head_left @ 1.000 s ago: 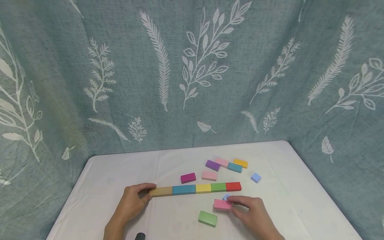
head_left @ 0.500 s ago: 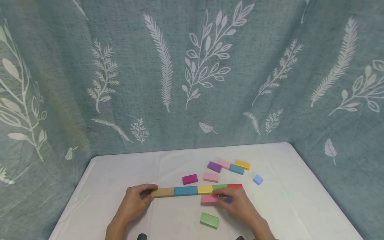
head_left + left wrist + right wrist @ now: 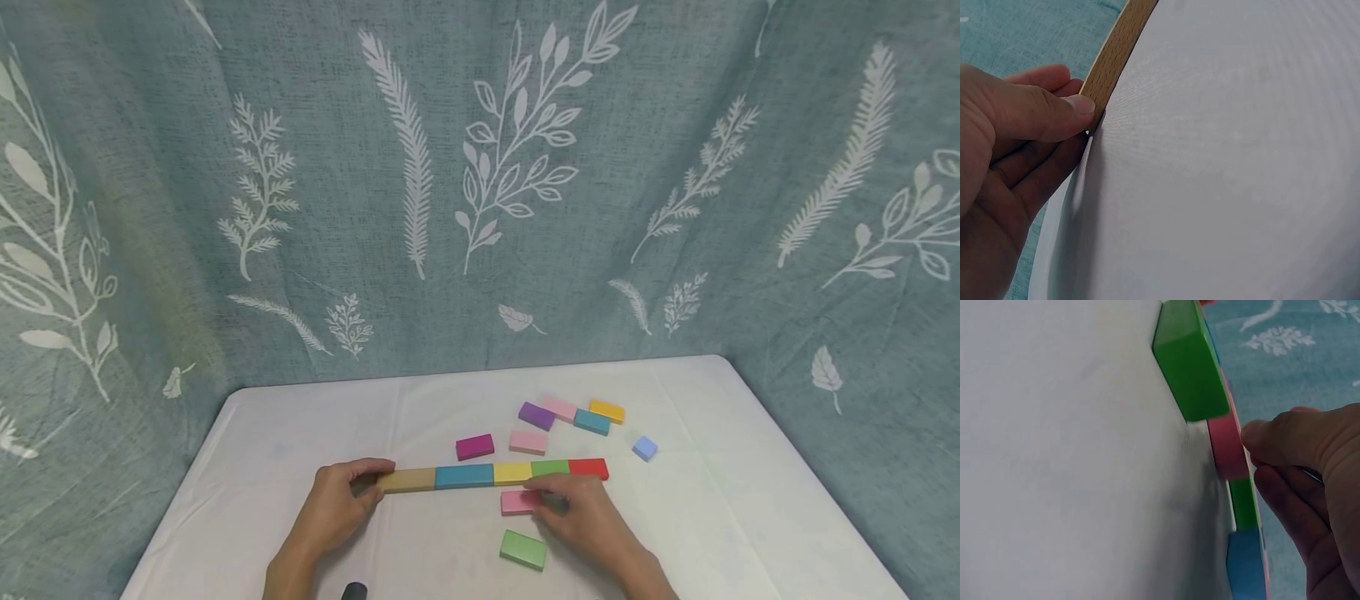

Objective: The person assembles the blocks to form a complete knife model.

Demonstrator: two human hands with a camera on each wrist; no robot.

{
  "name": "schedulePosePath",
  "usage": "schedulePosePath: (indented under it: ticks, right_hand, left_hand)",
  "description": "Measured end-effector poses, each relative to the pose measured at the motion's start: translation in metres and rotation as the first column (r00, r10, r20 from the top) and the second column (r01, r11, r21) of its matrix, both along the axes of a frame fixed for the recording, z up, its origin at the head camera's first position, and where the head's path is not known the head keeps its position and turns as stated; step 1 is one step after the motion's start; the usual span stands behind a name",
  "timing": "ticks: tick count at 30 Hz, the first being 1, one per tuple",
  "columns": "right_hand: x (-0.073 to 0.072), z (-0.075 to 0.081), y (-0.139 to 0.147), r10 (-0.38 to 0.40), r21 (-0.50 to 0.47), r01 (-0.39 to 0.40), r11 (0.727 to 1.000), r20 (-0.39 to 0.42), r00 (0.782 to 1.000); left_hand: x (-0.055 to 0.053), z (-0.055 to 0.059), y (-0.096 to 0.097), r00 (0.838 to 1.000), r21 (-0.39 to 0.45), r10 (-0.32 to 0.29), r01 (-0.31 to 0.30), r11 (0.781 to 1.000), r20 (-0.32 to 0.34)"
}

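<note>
A straight row of flat blocks lies across the white table: tan (image 3: 408, 480), blue (image 3: 464, 476), yellow (image 3: 512, 473), green (image 3: 550, 467) and red (image 3: 588, 468). My left hand (image 3: 341, 504) pinches the tan block's left end between thumb and fingers; its wood grain shows in the left wrist view. Just in front of the yellow block, my right hand (image 3: 581, 517) pinches the right end of a pink block (image 3: 517, 502). Nearer me lies a light green block (image 3: 523, 550). A small blue block (image 3: 1246, 565) shows in the right wrist view; in the head view the right hand hides it.
Behind the row lie a magenta block (image 3: 475, 447), a pale pink block (image 3: 528, 442), and a cluster with purple (image 3: 537, 416), pink (image 3: 560, 409), teal (image 3: 592, 422) and orange (image 3: 607, 411) blocks. A light blue cube (image 3: 645, 448) sits to the right. A patterned curtain (image 3: 450, 208) surrounds the table.
My right hand has carried the pink block leftward, from in front of the green and red blocks to in front of the yellow one. The left hand has kept its grip on the tan block.
</note>
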State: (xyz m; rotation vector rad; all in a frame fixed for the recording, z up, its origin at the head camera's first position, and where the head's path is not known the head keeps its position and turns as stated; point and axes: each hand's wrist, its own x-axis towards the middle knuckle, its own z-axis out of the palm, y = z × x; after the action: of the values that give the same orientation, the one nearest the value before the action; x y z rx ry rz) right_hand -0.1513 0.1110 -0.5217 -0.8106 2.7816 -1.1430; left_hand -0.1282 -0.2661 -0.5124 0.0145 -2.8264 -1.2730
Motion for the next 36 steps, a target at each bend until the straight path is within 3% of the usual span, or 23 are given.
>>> schedulePosePath:
  ticks: [6,14,36]
  right_hand:
    - [-0.003,-0.001,-0.009,0.029,0.019,-0.03,0.999,0.01,1.0]
    - [-0.005,0.0,-0.014,0.002,0.073,-0.001,0.997,-0.008,1.0]
    - [-0.005,0.0,-0.018,-0.014,0.083,0.017,0.996,-0.037,0.999]
  left_hand:
    - [0.0,-0.001,-0.001,1.0,0.007,0.008,-0.008,1.0,0.002]
    - [0.0,0.0,0.0,1.0,0.013,0.008,-0.008,1.0,0.001]
    - [0.001,-0.001,0.0,1.0,0.007,0.014,-0.014,1.0,-0.002]
